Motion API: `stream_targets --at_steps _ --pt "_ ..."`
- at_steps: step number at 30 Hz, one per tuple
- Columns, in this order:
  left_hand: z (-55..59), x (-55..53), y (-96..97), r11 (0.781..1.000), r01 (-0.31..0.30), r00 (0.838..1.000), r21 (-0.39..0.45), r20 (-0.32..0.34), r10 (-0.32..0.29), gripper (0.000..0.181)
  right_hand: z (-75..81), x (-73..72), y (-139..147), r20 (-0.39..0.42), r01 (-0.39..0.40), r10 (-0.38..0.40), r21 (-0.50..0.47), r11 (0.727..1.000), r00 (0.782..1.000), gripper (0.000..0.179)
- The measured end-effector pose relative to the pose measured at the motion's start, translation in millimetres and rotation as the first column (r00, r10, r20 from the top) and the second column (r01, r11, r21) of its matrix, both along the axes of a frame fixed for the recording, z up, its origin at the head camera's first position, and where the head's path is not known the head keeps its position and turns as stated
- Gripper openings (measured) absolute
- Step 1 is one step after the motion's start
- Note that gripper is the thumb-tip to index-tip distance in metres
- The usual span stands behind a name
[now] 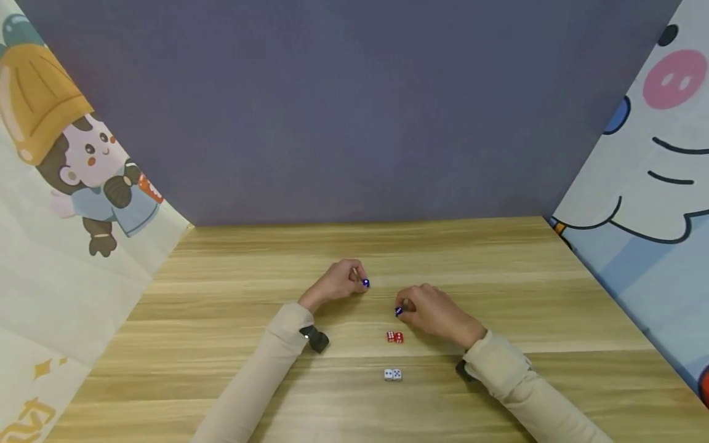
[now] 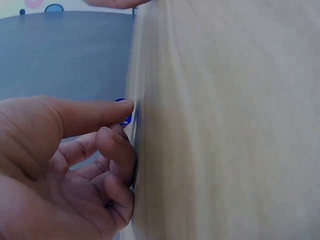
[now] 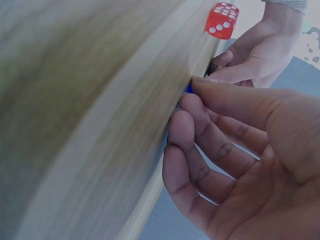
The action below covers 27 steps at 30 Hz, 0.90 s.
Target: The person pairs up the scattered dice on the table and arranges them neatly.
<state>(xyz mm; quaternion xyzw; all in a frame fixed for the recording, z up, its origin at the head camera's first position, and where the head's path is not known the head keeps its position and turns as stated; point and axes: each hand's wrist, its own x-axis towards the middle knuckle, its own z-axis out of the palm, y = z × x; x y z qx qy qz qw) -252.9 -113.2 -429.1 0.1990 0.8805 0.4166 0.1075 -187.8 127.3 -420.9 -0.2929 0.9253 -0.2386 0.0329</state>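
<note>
My left hand (image 1: 339, 280) pinches a blue die (image 1: 366, 283) between thumb and fingertips, low over the wooden table; the left wrist view shows that blue die (image 2: 123, 119) partly hidden by the thumb. Nearer to me and to the right, my right hand (image 1: 434, 309) pinches another blue die (image 1: 399, 312). In the right wrist view only a sliver of this blue die (image 3: 189, 89) shows between thumb and index finger. Two red dice (image 1: 395, 337) lie side by side just in front of the right hand. Closer still sit two white dice (image 1: 392, 375), also side by side.
The wooden table (image 1: 221, 332) stretches out to a grey-purple panel (image 1: 354, 111) at the back. Cartoon-printed sheets stand along the left (image 1: 83, 246) and right (image 1: 642, 258) sides. A dark device (image 1: 316, 338) is strapped to the left wrist.
</note>
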Motion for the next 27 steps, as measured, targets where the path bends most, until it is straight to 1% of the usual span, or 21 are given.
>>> stream_targets --at_steps 3,6,8,10,15,17,20,22,24,27 --pt "1.1 1.6 4.2 1.0 -0.007 1.0 -0.02 0.0 0.007 0.015 0.9 -0.9 0.8 0.004 -0.004 0.004 0.006 1.0 1.0 0.01" --pt "4.4 6.3 5.0 1.0 0.001 1.0 -0.014 -0.009 -0.001 0.015 -0.2 -1.5 -0.9 0.007 -0.009 0.009 0.005 1.0 1.0 0.01" --pt "7.4 10.8 5.5 1.0 0.02 1.0 -0.009 -0.023 -0.02 0.015 -1.0 -1.4 -1.7 0.009 -0.014 0.014 0.0 1.0 1.0 0.01" --pt "11.9 17.1 7.0 0.999 0.052 0.998 -0.008 -0.041 -0.053 0.015 -2.0 -1.5 -1.6 0.004 -0.015 0.015 -0.005 1.0 1.0 0.009" --pt "19.9 33.8 15.3 0.993 0.112 0.991 -0.033 -0.065 -0.113 0.013 -1.4 -2.2 1.0 0.001 -0.014 0.014 -0.014 1.0 1.0 0.011" --pt "19.6 39.3 18.9 0.993 0.113 0.99 -0.039 -0.079 -0.116 0.014 -0.9 -2.6 0.9 0.001 -0.013 0.013 -0.016 1.0 1.0 0.011" --pt "15.4 44.7 24.5 0.992 0.114 0.989 -0.048 -0.092 -0.118 0.016 -0.6 -3.2 0.5 0.001 -0.01 0.01 -0.016 1.0 1.0 0.011" --pt "10.9 46.8 27.6 0.99 0.125 0.989 -0.059 -0.076 -0.13 0.016 -0.9 -3.4 0.3 0.008 -0.013 0.013 -0.016 1.0 1.0 0.011" --pt "7.2 48.5 29.5 0.987 0.145 0.988 -0.067 -0.042 -0.148 0.015 -1.4 -3.4 0.4 0.017 -0.014 0.014 -0.016 1.0 1.0 0.011" --pt "5.1 49.6 30.2 0.984 0.167 0.986 -0.065 0.002 -0.168 0.014 -1.9 -3.6 0.6 0.026 -0.016 0.016 -0.017 1.0 1.0 0.011"
